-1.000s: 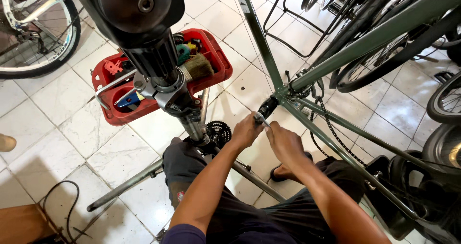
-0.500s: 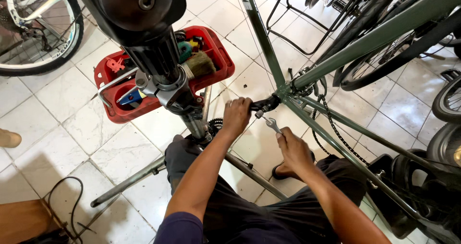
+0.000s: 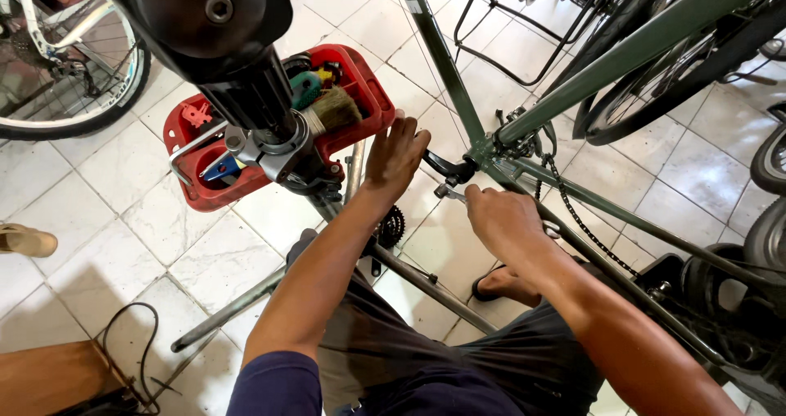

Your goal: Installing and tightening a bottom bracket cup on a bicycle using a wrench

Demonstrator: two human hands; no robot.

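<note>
Small metal wrench [image 3: 449, 192]: located centre of the frame, just below the bottom-bracket junction [image 3: 483, 152] of the green bicycle frame [image 3: 622, 47]. The right hand [image 3: 501, 219] is closed around the wrench handle, tool head pointing toward the junction. A black crank arm [image 3: 446, 169] projects leftward from the junction, just above the wrench. The left hand [image 3: 395, 156] is spread wide, fingers extended, holding nothing, its fingertips at the edge of the red tool tray [image 3: 360, 88]. The tray, upper centre-left, contains a brush [image 3: 332, 113] and small tools. A loose chain [image 3: 577, 215] hangs right of the junction. Black repair-stand clamp [image 3: 221, 31] fills the upper left. Tiled floor [image 3: 164, 236] underneath.
</note>
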